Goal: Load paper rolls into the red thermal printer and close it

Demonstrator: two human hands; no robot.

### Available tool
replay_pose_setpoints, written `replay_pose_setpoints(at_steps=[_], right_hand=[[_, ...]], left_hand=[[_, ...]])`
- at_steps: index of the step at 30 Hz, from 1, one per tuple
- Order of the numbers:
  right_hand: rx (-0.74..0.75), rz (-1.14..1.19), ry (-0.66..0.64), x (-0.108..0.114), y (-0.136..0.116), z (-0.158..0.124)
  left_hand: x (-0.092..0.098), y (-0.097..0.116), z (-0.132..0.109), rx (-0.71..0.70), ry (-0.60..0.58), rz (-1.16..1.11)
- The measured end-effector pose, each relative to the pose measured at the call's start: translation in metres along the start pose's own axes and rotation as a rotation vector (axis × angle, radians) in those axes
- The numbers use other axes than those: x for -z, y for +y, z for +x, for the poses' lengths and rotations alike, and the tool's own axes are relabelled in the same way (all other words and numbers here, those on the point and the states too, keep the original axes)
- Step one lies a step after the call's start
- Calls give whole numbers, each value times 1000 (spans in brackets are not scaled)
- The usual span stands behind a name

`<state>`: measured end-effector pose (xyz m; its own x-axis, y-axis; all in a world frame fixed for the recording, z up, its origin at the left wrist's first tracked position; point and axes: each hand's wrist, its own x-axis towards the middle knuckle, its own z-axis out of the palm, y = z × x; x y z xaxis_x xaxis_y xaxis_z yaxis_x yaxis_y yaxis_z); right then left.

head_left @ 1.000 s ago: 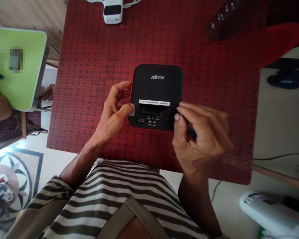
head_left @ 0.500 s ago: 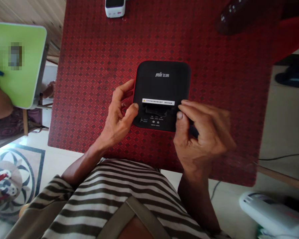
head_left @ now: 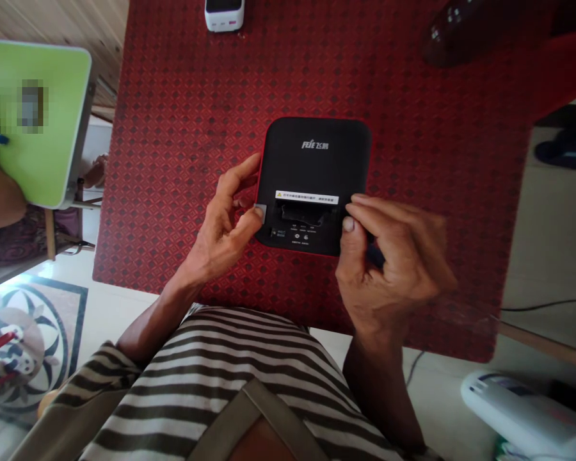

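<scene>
Got a small black printer [head_left: 312,166] lying flat mid-table, red rim showing, with a slot and a little button panel toward the near side; the table [head_left: 182,128] has a red patterned top, so it's easy to see the printer sits flat on it. The left hand [head_left: 223,224] is at the printer's left edge, fingers loosely curled, thumb pressed on a small grey tab [head_left: 259,213], looks like pinning or pinching that spot rather than carrying any weight. The right hand [head_left: 393,262] is bunched at the right edge, thumb on top beside the slot, fingers arched over; I can't tell what it's pinching, a dark bit under it is mostly hidden. Seems both hands work that near end while the table takes the load; a white power bank [head_left: 224,14] sits far off, and someone else's arm [head_left: 0,202] is away left by a green board [head_left: 38,128].
</scene>
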<state>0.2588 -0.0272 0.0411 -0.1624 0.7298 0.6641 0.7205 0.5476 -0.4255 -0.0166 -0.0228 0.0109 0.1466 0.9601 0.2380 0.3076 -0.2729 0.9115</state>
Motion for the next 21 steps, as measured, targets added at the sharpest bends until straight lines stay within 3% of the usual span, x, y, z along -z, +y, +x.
replay_pose_setpoints(at_steps=[10,16,19,21], right_hand=[[-58,-91,74,-1,-6,-3],[9,-112,225,-2,-7,-2],[59,-122,206,3,-8,4],[55,-91,105,9,-7,14]], left_hand=[[-8,-6,1,38,15,24],[-15,-24,0,-36,73,-19],[-16,-30,1,-15,68,-11],[-16,-34,2,16,61,4]])
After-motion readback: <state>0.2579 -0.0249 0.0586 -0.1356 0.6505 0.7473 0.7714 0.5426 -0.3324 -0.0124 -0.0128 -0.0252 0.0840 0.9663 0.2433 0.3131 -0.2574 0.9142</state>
